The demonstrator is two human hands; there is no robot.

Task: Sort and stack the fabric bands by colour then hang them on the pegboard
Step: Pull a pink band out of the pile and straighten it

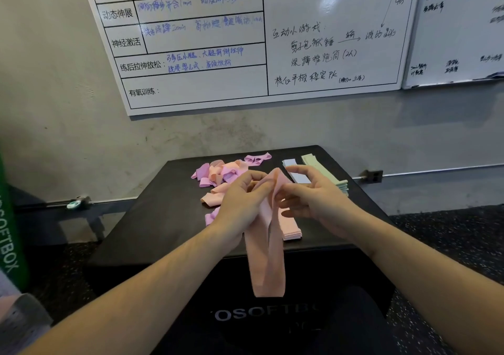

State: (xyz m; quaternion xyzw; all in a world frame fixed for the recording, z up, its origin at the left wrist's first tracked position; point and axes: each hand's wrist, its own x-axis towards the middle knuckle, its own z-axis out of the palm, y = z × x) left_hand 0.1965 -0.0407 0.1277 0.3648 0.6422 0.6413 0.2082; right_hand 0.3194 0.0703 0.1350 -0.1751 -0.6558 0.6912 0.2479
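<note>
my left hand curls round the top of a salmon-pink band, thumb and fingers pinching its soft fold. my right hand meets it from the other side, fingertips nipping the same upper edge, the remaining fingers loosely bent. the band hangs from both hands as a long flat loop, smooth and matte, its lower end drooping past the front edge of the black padded bench. under my right hand lies a neat flat pink stack. beyond my left hand sits a loose heap of bands, pink and lilac, crumpled and curled. further right lie a pale lavender stack and a mint-green stack, side by side.
</note>
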